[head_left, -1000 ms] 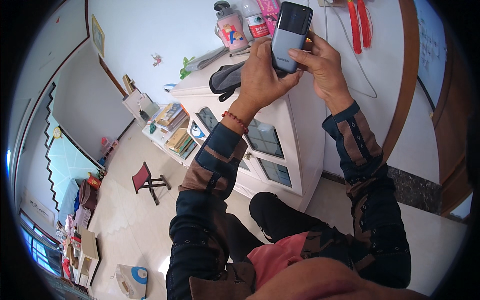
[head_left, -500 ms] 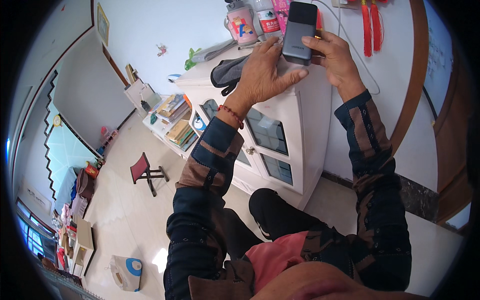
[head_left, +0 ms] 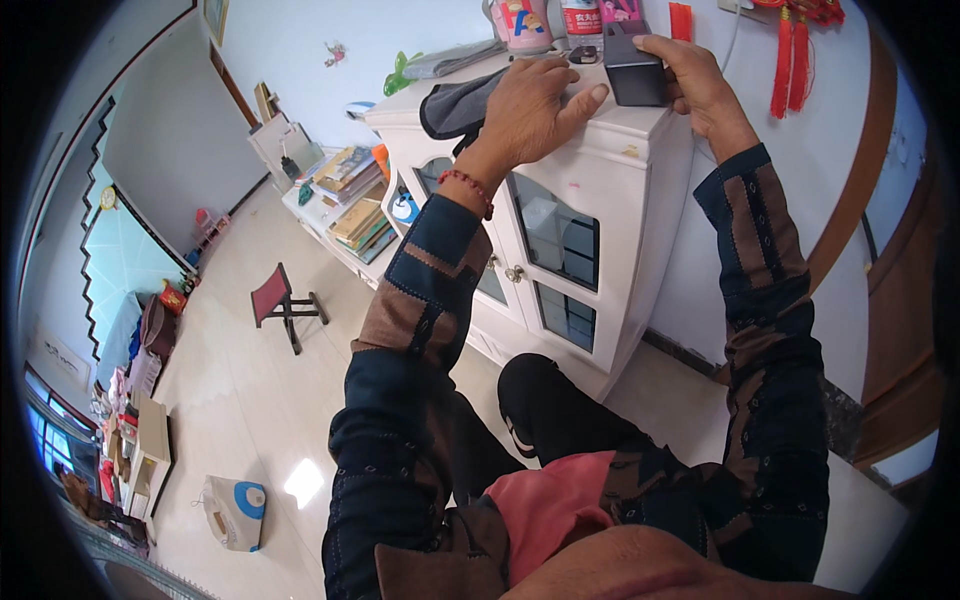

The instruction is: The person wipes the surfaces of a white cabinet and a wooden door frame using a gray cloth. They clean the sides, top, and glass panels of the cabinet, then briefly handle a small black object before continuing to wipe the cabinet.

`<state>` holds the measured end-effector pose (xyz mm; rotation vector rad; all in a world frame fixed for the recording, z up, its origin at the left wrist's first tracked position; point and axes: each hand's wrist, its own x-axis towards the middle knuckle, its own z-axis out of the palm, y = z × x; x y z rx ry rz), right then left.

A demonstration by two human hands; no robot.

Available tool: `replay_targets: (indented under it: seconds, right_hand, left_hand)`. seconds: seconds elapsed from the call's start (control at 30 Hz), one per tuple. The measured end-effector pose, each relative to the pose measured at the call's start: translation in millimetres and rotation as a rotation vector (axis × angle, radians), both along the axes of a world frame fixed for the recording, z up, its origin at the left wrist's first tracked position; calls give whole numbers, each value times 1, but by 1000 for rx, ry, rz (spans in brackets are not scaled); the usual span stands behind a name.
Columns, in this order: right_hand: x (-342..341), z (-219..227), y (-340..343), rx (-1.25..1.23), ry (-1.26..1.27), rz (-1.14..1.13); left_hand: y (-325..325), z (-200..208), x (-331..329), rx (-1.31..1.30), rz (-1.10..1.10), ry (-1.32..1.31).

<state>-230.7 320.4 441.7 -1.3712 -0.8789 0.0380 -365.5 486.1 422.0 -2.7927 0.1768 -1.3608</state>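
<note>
My right hand (head_left: 700, 92) grips a dark grey, block-shaped power bank (head_left: 638, 82) from its right side, thumb on top. The power bank is at the cabinet's top right, its near end facing me; whether it rests on the top I cannot tell. My left hand (head_left: 535, 112) is palm down over the top's front edge, with its thumb stretched toward the power bank but apart from it. Beside the left fingers lies a dark grey cloth pouch (head_left: 460, 105), partly covered by that hand. A small dark object (head_left: 582, 56) sits just beyond the fingertips.
The white cabinet (head_left: 625, 250) has glass doors. On its top stand a pink cup (head_left: 525, 25), a bottle with a red label (head_left: 582, 20) and folded grey cloth (head_left: 455, 60). Red tassels (head_left: 790, 65) hang at right. A folding stool (head_left: 285, 300) and a bag (head_left: 235, 515) stand on the floor.
The power bank has gone from raised and upright, its long face showing, to lower and tipped back, its end toward me. My right hand moved with it; my left stays near the pouch.
</note>
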Motion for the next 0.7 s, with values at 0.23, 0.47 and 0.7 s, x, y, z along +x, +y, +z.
replay_targets:
  seconds: [0.23, 0.47, 0.7]
  right_hand:
    - [11, 4, 2, -174, -130, -62]
    - [19, 13, 1, -363, -145, -92]
    - [7, 9, 5, -341, -164, -200]
  left_hand:
    - [0, -8, 9, 62, -75, -182]
    - [5, -10, 6, 34, 30, -29]
    - [12, -18, 10, 86, 76, -205]
